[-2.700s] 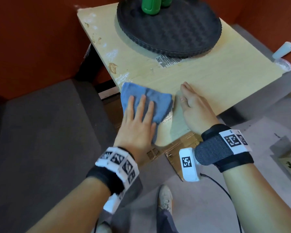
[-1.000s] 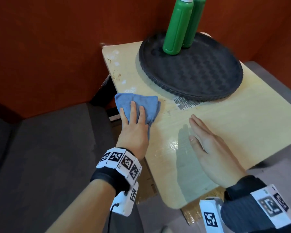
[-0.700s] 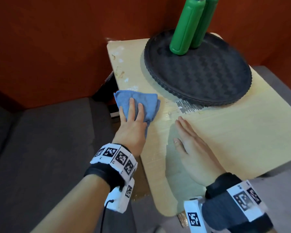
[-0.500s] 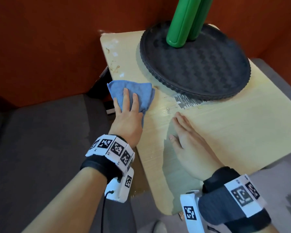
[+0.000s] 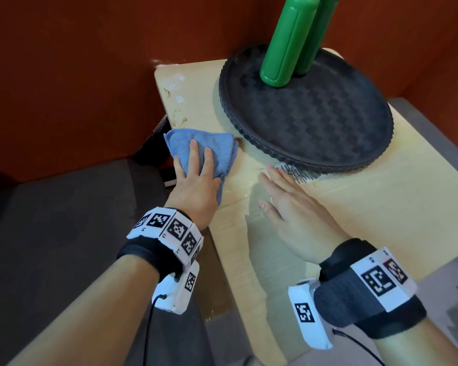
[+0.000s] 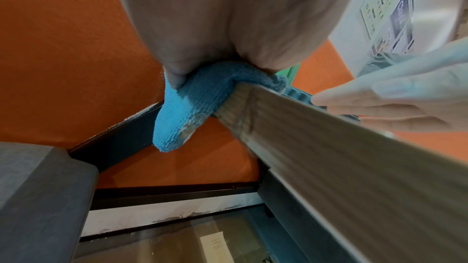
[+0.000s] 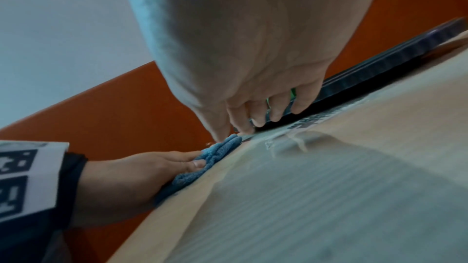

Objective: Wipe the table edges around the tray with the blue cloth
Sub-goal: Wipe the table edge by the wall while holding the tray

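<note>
On the left edge of the light wooden table (image 5: 354, 207), the left hand (image 5: 196, 186) lies palm down on the blue cloth (image 5: 217, 146), its fingers straight and slightly spread and pointing away from the person toward the red wall (image 5: 77, 75). The forearm reaches in from the lower left, with a band of black-and-white markers round the wrist. From the left wrist view, the blue cloth (image 6: 187, 103) folds over the table's edge and hangs down below it, with the thumb pressed against the hanging part. The cloth's far right corner sits just beside the rim of the round black tray (image 5: 315, 122), which carries two upright green bottles (image 5: 288, 40) at its far side.

Beside it, the right hand (image 5: 294, 210) is flat on the tabletop, palm down, fingers extended and close together, holding nothing. Its fingertips (image 5: 271, 171) point at the tray's near rim and stop just short of it, over a printed label (image 5: 296, 175) stuck to the wood. In the right wrist view the fingers (image 7: 276, 111) hang slightly bent over the table, with the tray's dark rim (image 7: 380, 71) just beyond them. The two hands lie near each other but apart.
</note>
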`<action>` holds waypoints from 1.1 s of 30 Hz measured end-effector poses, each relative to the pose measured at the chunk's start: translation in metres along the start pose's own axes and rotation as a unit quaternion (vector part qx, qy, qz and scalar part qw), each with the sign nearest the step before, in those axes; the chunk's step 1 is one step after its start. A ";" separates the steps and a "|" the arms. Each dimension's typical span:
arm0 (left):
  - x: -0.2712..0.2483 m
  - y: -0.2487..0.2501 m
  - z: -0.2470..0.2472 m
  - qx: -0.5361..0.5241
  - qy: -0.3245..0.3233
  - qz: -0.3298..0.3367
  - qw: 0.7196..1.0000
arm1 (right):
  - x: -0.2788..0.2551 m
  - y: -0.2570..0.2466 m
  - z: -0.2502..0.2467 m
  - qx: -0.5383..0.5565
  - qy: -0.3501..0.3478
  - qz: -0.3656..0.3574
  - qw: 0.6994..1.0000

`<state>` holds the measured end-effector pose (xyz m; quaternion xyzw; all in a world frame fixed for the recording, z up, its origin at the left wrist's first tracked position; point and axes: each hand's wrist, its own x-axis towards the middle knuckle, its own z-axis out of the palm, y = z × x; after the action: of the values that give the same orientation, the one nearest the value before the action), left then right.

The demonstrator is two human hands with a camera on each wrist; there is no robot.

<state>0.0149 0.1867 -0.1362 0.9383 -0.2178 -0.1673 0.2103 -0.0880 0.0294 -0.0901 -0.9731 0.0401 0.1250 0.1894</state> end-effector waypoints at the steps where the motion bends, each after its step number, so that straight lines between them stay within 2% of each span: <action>1: 0.003 -0.003 0.002 0.004 0.015 0.007 1.000 | 0.004 0.000 -0.001 -0.003 -0.012 -0.011 1.000; 4: 0.007 -0.005 0.001 0.003 0.029 0.008 1.000 | 0.017 0.001 -0.004 -0.018 -0.058 -0.029 0.998; 8: 0.007 -0.005 -0.006 -0.007 -0.028 -0.013 0.999 | 0.031 0.000 -0.009 -0.056 -0.089 -0.032 0.994; 14: 0.013 -0.007 -0.008 0.021 -0.014 0.009 1.000 | 0.050 -0.006 -0.022 -0.078 -0.115 -0.016 0.990; 17: 0.019 -0.012 -0.007 0.010 0.036 0.022 0.999 | 0.061 -0.009 -0.024 -0.075 -0.121 -0.011 0.990; 19: 0.021 -0.014 -0.006 0.010 0.031 0.019 0.999 | 0.065 -0.010 -0.021 -0.083 -0.115 -0.016 0.990; 22: 0.019 -0.011 -0.010 -0.028 -0.011 -0.006 1.000 | 0.064 -0.009 -0.017 -0.085 -0.107 -0.026 0.990; 26: 0.023 -0.014 -0.012 -0.038 -0.024 -0.019 0.999 | 0.064 -0.010 -0.018 -0.089 -0.114 -0.025 0.989; 31: 0.043 -0.017 -0.026 -0.038 -0.006 -0.028 0.999 | 0.067 -0.016 -0.023 -0.110 -0.125 -0.020 0.986; 33: 0.040 -0.016 -0.025 -0.035 0.007 -0.012 0.999 | 0.069 -0.019 -0.025 -0.107 -0.122 -0.016 0.987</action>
<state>0.0641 0.1887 -0.1313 0.9339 -0.1992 -0.1712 0.2427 -0.0137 0.0350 -0.0785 -0.9656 -0.0127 0.2436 0.0899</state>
